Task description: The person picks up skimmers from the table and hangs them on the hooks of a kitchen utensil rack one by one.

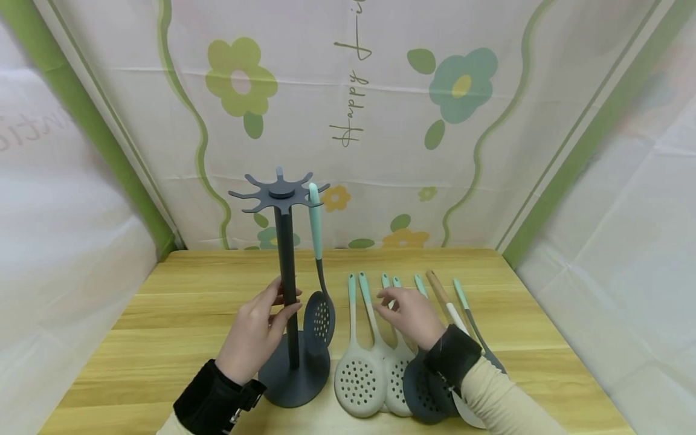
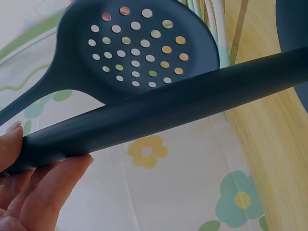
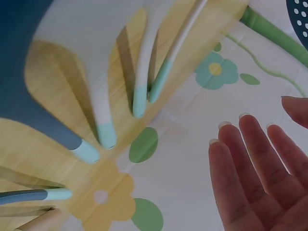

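Rack (image 1: 286,254) stands upright left of centre on the wooden tabletop (image 1: 179,314), its round base (image 1: 293,389) near and its crown (image 1: 281,192) of splayed arms on top. Left hand (image 1: 251,332): thumb and fingers curled around the lower part of the pole, with thumb on one side and fingers on the other in the left wrist view. One dark skimmer (image 1: 319,320) hangs at the rack's right side, mint handle up among the crown's right arms, perforated head low beside the pole; exact contact at the crown too small to tell. Right hand (image 1: 414,317): over the handles of the tools to the right of the rack, fingers loosely bent and somewhat apart in the head view, nearly straight in the right wrist view, holding nothing. Those tools lie in a row, handles far, heads near. Leftmost is a pale skimmer (image 1: 360,383) with a mint handle, just beside the base; a second pale skimmer (image 1: 399,386) lies to its right; next, a dark perforated head (image 1: 421,396), partly hidden by the right wrist. Farther right: a wooden handle (image 1: 438,287) on a white shaft, and at the right end a dark tool (image 1: 473,326) with a mint handle. Black band (image 1: 209,396) on the left wrist, another black band (image 1: 454,356) on the right. Flower-printed curtain (image 1: 391,139) behind the tabletop's far edge.
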Available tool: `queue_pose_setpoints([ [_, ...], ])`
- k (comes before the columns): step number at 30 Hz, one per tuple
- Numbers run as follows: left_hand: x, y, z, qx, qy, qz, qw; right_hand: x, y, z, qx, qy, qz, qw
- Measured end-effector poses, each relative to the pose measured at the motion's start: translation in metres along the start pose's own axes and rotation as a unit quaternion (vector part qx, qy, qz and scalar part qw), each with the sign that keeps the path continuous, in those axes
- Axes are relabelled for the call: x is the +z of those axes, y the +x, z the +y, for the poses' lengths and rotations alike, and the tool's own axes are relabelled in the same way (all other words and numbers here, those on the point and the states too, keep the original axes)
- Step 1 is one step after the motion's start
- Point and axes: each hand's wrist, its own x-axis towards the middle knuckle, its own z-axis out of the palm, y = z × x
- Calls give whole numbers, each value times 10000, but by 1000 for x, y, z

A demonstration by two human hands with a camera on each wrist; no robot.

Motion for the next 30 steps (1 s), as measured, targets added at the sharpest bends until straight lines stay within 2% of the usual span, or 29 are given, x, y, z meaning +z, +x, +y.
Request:
queue_pose_setpoints([
  [19, 0, 0, 0, -8, 7, 2, 10000, -2, -2, 21, 499, -226, -139, 9984],
  [24, 0, 0, 1, -22, 9, -9, 10000, -3, -2, 26, 536, -310, -153, 9980],
  [30, 0, 0, 0, -18, 12, -11, 10000, -5, -2, 33, 473, -447, 20, 9979],
])
